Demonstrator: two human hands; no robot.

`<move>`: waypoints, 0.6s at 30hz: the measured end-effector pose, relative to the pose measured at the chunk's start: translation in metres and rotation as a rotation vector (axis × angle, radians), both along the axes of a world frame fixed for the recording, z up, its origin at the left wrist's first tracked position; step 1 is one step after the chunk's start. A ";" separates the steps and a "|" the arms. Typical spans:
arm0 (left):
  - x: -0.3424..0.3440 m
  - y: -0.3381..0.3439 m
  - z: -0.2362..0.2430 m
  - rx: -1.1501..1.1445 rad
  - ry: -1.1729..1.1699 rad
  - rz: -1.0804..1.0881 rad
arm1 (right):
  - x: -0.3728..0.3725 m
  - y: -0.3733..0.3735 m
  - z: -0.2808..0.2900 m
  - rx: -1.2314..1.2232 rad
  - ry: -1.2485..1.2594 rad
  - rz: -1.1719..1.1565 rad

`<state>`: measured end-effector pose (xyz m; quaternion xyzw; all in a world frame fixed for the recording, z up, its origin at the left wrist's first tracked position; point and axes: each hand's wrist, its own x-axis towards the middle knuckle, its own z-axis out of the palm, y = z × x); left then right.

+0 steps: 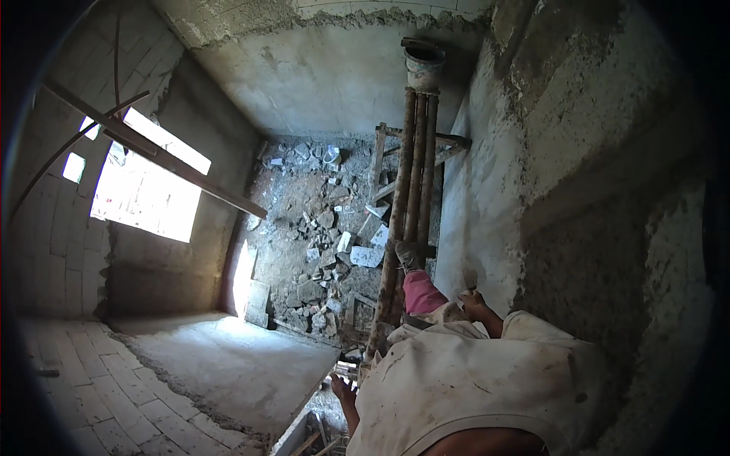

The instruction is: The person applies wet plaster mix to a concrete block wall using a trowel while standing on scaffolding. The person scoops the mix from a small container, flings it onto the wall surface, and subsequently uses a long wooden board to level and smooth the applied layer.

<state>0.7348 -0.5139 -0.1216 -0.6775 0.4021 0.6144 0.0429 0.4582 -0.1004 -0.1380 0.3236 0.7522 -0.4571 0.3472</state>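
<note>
My right hand [474,302] is beside the plastered wall on my right, its fingers curled. A small brownish shape shows just beyond them, too unclear to name. Down at my left side hangs my left hand [341,387], its fingers a little apart and nothing seen in them. I stand on a walkway of long wooden poles [414,175] laid side by side. My shoe [408,256] rests on them below a pink trouser leg [422,292]. A mortar-stained bucket [423,74] sits at the far end of the poles.
A wooden trestle [378,163] supports the poles above a floor strewn with rubble [323,262]. To the left, a wooden beam [182,173] slants across a bright window opening [148,194]. The right wall [487,175] runs close along the walkway.
</note>
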 end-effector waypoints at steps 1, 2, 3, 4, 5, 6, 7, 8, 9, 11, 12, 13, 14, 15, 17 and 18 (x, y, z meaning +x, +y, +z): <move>-0.005 -0.001 0.003 -0.010 -0.023 0.003 | -0.015 -0.018 0.019 -0.015 -0.063 -0.116; -0.013 -0.001 0.003 -0.014 -0.035 -0.002 | -0.035 -0.031 0.038 -0.021 -0.121 -0.241; -0.032 0.001 -0.001 -0.004 -0.039 -0.027 | -0.051 -0.020 0.035 -0.057 -0.155 -0.206; -0.053 0.001 -0.006 0.001 -0.046 -0.054 | -0.065 -0.016 0.028 -0.055 -0.113 -0.241; -0.073 0.000 -0.008 -0.006 -0.054 -0.063 | -0.084 -0.019 0.020 -0.064 -0.075 -0.256; -0.089 -0.004 -0.010 -0.024 -0.061 -0.073 | -0.108 -0.028 0.026 -0.076 -0.044 -0.273; -0.109 -0.007 -0.012 -0.041 -0.067 -0.080 | -0.136 -0.036 0.032 -0.026 -0.020 -0.277; -0.133 -0.010 -0.013 -0.049 -0.073 -0.104 | -0.168 -0.030 0.027 -0.122 0.038 -0.258; -0.159 -0.011 -0.014 -0.057 -0.079 -0.131 | -0.188 -0.019 0.013 -0.204 0.076 -0.240; -0.221 -0.020 -0.012 -0.084 -0.055 -0.160 | -0.226 -0.009 0.015 -0.286 0.104 -0.282; -0.255 -0.023 -0.008 -0.105 -0.016 -0.176 | -0.254 -0.003 0.017 -0.288 0.128 -0.300; -0.294 -0.027 -0.005 -0.122 0.034 -0.194 | -0.279 0.002 0.020 -0.289 0.152 -0.318; -0.332 -0.028 0.002 -0.140 0.077 -0.218 | -0.292 0.010 0.020 -0.283 0.153 -0.337; -0.371 -0.027 0.016 -0.099 0.107 -0.240 | -0.308 0.021 0.025 -0.274 0.167 -0.328; -0.448 -0.021 0.039 -0.132 0.215 -0.266 | -0.334 0.046 0.018 -0.201 0.201 -0.394; -0.484 -0.019 0.054 -0.151 0.236 -0.359 | -0.350 0.051 0.020 -0.171 0.220 -0.425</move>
